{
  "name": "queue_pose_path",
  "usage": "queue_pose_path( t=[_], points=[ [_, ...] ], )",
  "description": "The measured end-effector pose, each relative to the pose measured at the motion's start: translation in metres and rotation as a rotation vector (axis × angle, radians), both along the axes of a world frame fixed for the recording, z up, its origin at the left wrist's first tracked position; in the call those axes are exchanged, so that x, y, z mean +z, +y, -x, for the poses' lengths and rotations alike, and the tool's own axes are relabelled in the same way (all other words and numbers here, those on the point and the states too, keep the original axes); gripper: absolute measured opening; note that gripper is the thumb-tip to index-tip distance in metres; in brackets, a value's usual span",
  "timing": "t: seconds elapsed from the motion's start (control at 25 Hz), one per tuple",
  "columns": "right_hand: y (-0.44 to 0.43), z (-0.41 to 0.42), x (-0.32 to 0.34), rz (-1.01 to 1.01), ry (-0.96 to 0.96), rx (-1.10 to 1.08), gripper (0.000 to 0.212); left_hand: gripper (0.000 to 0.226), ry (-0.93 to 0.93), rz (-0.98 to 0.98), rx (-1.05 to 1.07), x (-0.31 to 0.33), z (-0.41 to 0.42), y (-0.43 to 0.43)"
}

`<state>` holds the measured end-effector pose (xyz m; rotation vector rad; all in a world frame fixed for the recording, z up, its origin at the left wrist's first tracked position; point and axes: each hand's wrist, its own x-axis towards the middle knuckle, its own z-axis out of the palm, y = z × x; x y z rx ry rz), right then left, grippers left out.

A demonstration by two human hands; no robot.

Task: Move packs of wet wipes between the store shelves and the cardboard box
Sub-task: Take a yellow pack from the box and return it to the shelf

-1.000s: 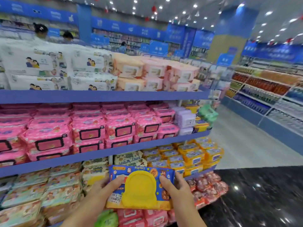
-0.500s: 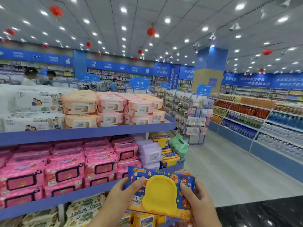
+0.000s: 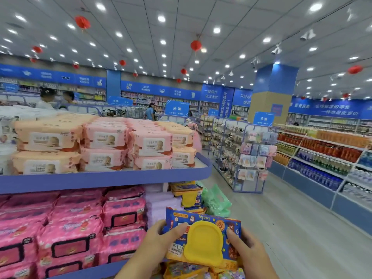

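Bright ceiling spotlights (image 3: 161,18) light evenly — detail soft, perhaps motion-blurred, edges bowed.

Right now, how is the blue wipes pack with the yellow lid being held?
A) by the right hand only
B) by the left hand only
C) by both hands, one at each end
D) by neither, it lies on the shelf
C: the left hand grips one end of the blue pack and the right hand grips the other.
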<state>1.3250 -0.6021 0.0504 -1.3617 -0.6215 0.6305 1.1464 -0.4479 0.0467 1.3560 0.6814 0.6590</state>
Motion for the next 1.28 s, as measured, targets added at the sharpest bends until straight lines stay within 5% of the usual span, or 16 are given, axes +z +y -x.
queue_pose_path(
  t=[0.28,0.64,0.84,1.04,1.12,1.28],
  points=[
    [0.09,-0.16,-0.023,0.063,-0.03,0.178,0.023,0.035,0.132,-0.076,0.046,-0.011,-0.117,0.069],
    [0.216,-0.313,-0.051,0.138,-0.196,0.58,0.032,0.048,0.516,-0.34,0.173,-0.028,-0.225,0.14],
    [0.269,-0.342,-0.087,0.202,-0.274,0.722,0.049,0.058,0.828,-0.494,0.245,-0.051,-0.241,0.17],
    [0.291,-0.338,-0.124,0.325,-0.551,0.714,0.05,0.086,1.401,-0.855,0.178,-0.08,-0.253,0.187],
    [0.29,-0.331,-0.122,0.357,-0.677,0.63,0.064,0.083,1.457,-0.939,0.221,-0.088,-0.257,0.188],
    [0.279,-0.317,-0.115,0.374,-0.896,0.527,0.057,0.07,1.479,-1.057,0.336,-0.097,-0.274,0.185]
  ],
)
